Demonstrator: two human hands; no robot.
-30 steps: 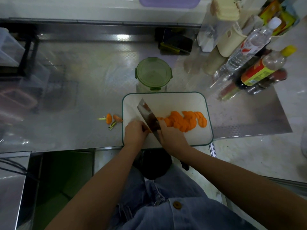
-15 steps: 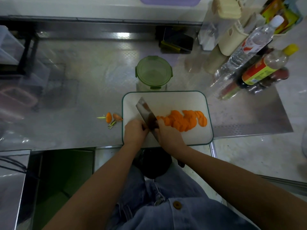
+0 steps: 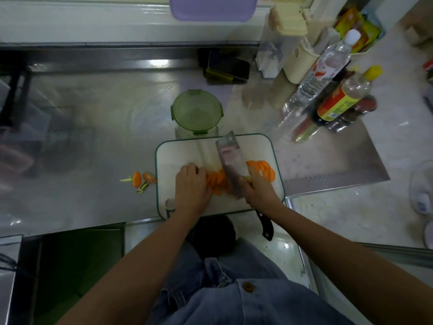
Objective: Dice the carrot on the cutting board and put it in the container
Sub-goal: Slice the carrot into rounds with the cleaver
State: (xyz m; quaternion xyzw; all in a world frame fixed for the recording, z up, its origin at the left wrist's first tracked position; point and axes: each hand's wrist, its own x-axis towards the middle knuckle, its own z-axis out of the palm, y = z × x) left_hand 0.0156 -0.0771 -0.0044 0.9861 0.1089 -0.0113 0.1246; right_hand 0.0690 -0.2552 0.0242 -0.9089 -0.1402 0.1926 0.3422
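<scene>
Carrot (image 3: 218,179) lies on the board (image 3: 185,152) as thin overlapping rounds, not yet diced. Part of the row sits under and just ahead of the left fingertips. The rest shows past the right knuckles, on the far side of the blade.

Left hand (image 3: 192,186): fingers curled, tips tucked, pinning the rounds from above.
Right hand (image 3: 260,190): wrapped tight round the knife (image 3: 230,160), high up where blade meets handle. The black handle end sticks out behind the wrist. The blade sits between the two sets of fingers, tilted so its flat face shows.

Handling, my read: the rounds are light and stiff, and probably slick on the cut faces, so a shingled row will tend to slide and fan apart under the edge. Best held from above with bent fingers pressing flat, close beside the blade, tips kept back. Finished dice will be too small to pinch singly, and scooping them on the blade flat looks easier.

Container (image 3: 196,111) stands beyond the fingertips, just past the board's far edge, with its lid on. It needs opening before the carrot goes in. Trimmed ends (image 3: 140,179) lie on the counter, outboard of the left hand
</scene>
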